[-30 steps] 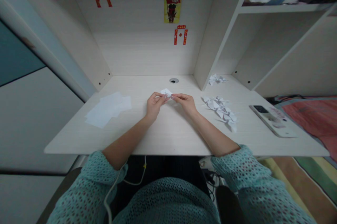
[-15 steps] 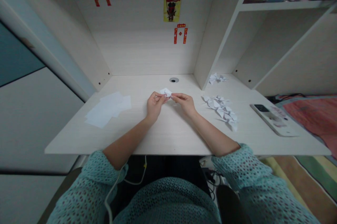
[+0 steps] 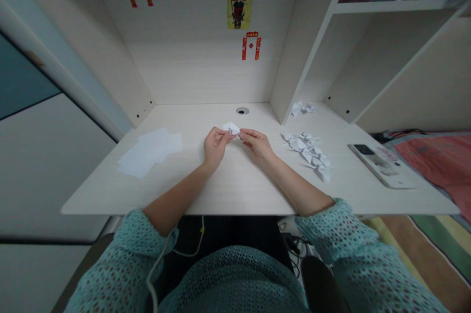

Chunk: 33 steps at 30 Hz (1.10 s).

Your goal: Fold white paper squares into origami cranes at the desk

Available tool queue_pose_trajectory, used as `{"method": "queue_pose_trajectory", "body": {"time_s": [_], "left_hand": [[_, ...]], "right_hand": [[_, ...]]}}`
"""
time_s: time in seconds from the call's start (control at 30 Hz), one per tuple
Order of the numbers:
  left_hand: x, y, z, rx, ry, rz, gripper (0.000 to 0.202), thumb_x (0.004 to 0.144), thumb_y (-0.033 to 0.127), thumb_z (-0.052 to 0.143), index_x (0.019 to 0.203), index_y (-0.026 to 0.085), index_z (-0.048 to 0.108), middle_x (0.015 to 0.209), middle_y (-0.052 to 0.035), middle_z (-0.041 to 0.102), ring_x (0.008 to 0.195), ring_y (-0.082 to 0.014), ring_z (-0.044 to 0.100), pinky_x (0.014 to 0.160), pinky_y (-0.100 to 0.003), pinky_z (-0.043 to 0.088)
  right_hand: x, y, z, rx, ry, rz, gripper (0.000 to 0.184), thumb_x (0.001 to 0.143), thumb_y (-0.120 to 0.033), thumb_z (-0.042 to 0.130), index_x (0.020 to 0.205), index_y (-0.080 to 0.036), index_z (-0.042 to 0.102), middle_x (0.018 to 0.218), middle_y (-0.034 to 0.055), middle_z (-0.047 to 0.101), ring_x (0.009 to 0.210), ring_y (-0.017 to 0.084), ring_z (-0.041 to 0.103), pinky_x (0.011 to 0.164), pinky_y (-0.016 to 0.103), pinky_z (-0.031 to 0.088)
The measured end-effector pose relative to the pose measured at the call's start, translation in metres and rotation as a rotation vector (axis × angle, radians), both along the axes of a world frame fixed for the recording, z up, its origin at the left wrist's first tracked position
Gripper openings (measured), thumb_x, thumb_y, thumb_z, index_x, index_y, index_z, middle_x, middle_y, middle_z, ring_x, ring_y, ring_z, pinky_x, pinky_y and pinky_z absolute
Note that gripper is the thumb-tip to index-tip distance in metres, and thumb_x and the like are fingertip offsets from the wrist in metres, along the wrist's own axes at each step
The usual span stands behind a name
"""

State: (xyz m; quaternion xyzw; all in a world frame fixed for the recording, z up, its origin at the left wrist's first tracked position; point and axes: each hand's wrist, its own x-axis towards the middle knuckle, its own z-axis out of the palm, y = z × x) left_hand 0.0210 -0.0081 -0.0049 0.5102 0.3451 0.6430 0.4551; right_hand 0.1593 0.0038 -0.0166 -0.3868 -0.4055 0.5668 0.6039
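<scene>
My left hand (image 3: 215, 144) and my right hand (image 3: 257, 143) meet over the middle of the pale wooden desk (image 3: 235, 185). Both pinch a small folded piece of white paper (image 3: 231, 127) between thumb and fingertips, the left from the left side, the right from the right side. The paper sits just above the desk top. A loose stack of flat white sheets (image 3: 150, 150) lies to the left of my left hand. A heap of folded white paper figures (image 3: 308, 152) lies to the right of my right hand.
A smaller clump of folded paper (image 3: 301, 108) rests in the shelf niche at the back right. A phone-like device (image 3: 379, 164) lies near the desk's right edge. A cable hole (image 3: 242, 111) is at the back. Shelves rise on the right.
My hands stay in place on the small paper, with only slight finger movement. The view has shifted a little.
</scene>
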Motion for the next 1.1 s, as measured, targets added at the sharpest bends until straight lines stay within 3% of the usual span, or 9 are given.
{"method": "queue_pose_trajectory", "body": {"time_s": [0.23, 0.63, 0.87, 1.1], "left_hand": [[-0.0001, 0.0013, -0.0012, -0.016, 0.003, 0.001, 0.030, 0.071, 0.036, 0.070, 0.074, 0.017, 0.048, 0.075, -0.0052, 0.069, 0.074, -0.0177, 0.069, 0.076, -0.033, 0.054], [0.0000, 0.0020, -0.0035, -0.030, -0.009, -0.009, 0.030, 0.071, 0.035, 0.069, 0.076, 0.017, 0.046, 0.075, -0.0045, 0.068, 0.072, -0.0171, 0.069, 0.074, -0.032, 0.055], [-0.0010, 0.0045, -0.0062, -0.029, -0.031, -0.045, 0.037, 0.071, 0.032, 0.069, 0.087, 0.022, 0.038, 0.072, -0.0009, 0.069, 0.069, -0.0160, 0.069, 0.070, -0.028, 0.054], [-0.0012, 0.0037, -0.0041, -0.021, -0.024, -0.064, 0.038, 0.073, 0.034, 0.068, 0.085, 0.022, 0.034, 0.069, 0.0007, 0.068, 0.069, -0.0166, 0.069, 0.072, -0.031, 0.054]], "right_hand": [[0.0007, -0.0002, 0.0014, -0.032, -0.021, -0.003, 0.028, 0.051, -0.030, 0.079, 0.077, -0.022, 0.071, 0.076, 0.0007, 0.071, 0.068, 0.012, 0.060, 0.063, 0.024, 0.041], [-0.0020, -0.0032, 0.0041, 0.143, -0.118, -0.084, 0.032, 0.053, -0.035, 0.078, 0.078, -0.020, 0.066, 0.067, 0.0001, 0.068, 0.064, 0.012, 0.060, 0.063, 0.025, 0.043], [-0.0016, -0.0031, 0.0018, 0.131, -0.105, -0.084, 0.033, 0.053, -0.035, 0.078, 0.079, -0.020, 0.065, 0.066, -0.0005, 0.068, 0.062, 0.012, 0.059, 0.062, 0.025, 0.043], [0.0002, -0.0014, -0.0013, 0.113, -0.122, -0.080, 0.037, 0.053, -0.037, 0.077, 0.084, -0.020, 0.065, 0.068, -0.0001, 0.068, 0.064, 0.012, 0.060, 0.062, 0.025, 0.042]]}}
